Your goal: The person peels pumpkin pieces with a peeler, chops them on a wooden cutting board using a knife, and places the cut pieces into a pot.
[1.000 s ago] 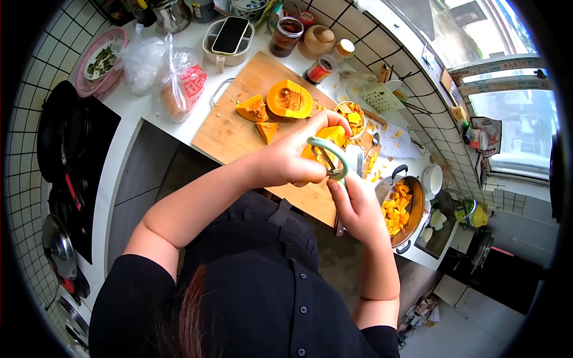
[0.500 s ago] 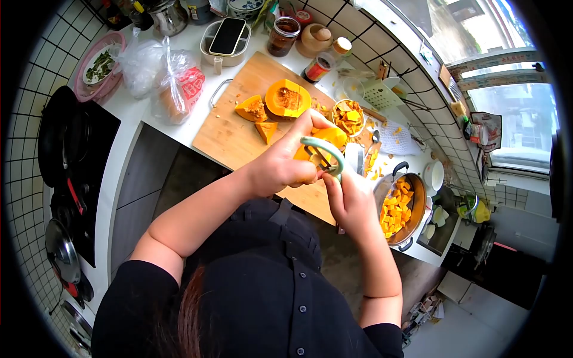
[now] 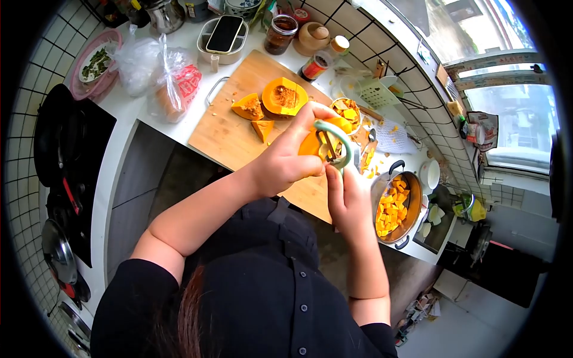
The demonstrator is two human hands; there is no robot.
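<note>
My left hand (image 3: 286,160) grips a piece of orange pumpkin (image 3: 310,144), held up above the near part of the wooden cutting board (image 3: 224,140). In my right hand (image 3: 350,200) is a peeler with a pale green handle (image 3: 346,138), its blade at the pumpkin piece; whether they touch I cannot tell. A cut half pumpkin (image 3: 285,96) with a seedy hollow lies on the board, beside a larger wedge (image 3: 248,107) and a smaller wedge (image 3: 262,129). Beyond my hands stands a bowl of pumpkin scraps (image 3: 347,111), partly hidden.
To the right a metal pot (image 3: 412,206) contains pumpkin chunks (image 3: 392,209). A spoon (image 3: 371,138) and peel bits lie near it. Jars, including a dark one (image 3: 280,34), line the wall. A phone (image 3: 225,34) rests on a container; plastic bags (image 3: 170,89) sit at left.
The peeler has shifted right and slightly upward across the pumpkin piece. My left hand still grips the piece, nearly in place. The whole view has moved slightly.
</note>
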